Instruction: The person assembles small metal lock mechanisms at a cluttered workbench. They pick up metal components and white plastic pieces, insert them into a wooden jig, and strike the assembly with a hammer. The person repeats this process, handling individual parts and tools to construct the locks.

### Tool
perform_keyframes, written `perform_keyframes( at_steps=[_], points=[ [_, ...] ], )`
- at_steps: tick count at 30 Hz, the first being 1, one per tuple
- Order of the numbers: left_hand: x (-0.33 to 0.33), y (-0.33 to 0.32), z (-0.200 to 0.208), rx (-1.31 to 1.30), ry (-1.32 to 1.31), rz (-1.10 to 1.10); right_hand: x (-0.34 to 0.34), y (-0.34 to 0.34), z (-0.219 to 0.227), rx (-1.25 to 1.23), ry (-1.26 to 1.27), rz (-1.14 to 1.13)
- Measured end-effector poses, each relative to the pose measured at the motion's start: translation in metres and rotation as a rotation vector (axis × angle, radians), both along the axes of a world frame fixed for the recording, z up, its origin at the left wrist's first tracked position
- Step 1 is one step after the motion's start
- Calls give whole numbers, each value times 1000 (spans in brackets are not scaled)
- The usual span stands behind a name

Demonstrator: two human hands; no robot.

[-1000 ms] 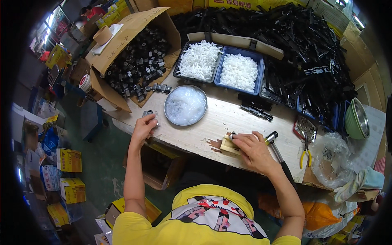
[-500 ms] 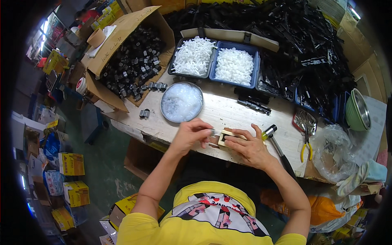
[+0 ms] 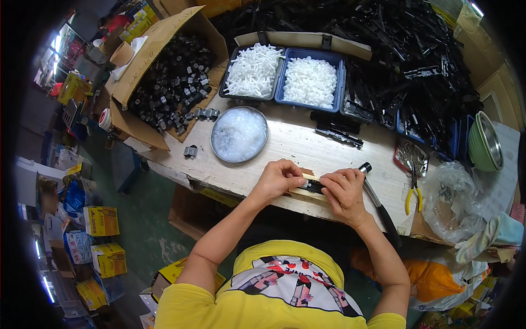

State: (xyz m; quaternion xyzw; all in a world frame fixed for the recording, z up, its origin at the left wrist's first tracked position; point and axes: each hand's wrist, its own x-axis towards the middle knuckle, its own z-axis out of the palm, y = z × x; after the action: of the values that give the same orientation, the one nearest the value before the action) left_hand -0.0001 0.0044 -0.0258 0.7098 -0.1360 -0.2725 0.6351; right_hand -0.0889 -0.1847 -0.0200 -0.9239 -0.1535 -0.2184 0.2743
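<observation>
At the table's front edge, a black part (image 3: 314,187) lies in a narrow cream-coloured block (image 3: 307,196). My left hand (image 3: 281,180) has thumb and fingers pinched at the left end of the black part, on a small greyish piece mostly hidden by the fingertips. From the other side, my right hand (image 3: 345,192) bends its fingers over the right end of the black part and block, with the thumb against the near side. A hammer (image 3: 378,203) with a black grip lies just right of that hand.
Behind stand a round dish of clear small pieces (image 3: 239,134), bins of white pegs (image 3: 255,71) and white caps (image 3: 310,82), and heaped black parts (image 3: 383,33). A carton of dark blocks (image 3: 175,82) sits left. Yellow-handled pliers (image 3: 413,200) and a plastic bag (image 3: 452,203) lie right.
My left hand has moved right, bringing the small greyish piece to the block. My right hand's fingers have shifted right, uncovering more of the black part. The whole view has shifted slightly.
</observation>
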Motion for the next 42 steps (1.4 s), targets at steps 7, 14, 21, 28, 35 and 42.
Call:
perform_keyframes(
  at_steps=[7, 14, 21, 28, 35, 42],
  points=[
    [3, 5, 9, -73, 329, 5, 1, 0, 0, -7, -1, -8],
    [24, -13, 26, 394, -531, -228, 3, -36, 16, -2, -81, -292],
    [126, -86, 41, 528, -939, 159, -3, -143, 20, -442, 204, -901],
    [149, -125, 46, 843, -942, -71, 9, -160, 5, -504, 381, -904],
    [165, -109, 56, 503, -596, -21, 6, -164, 7, -411, 305, -862],
    [145, -74, 67, -358, 135, 85, -1, -168, 7, -286, 147, -752]
  ],
)
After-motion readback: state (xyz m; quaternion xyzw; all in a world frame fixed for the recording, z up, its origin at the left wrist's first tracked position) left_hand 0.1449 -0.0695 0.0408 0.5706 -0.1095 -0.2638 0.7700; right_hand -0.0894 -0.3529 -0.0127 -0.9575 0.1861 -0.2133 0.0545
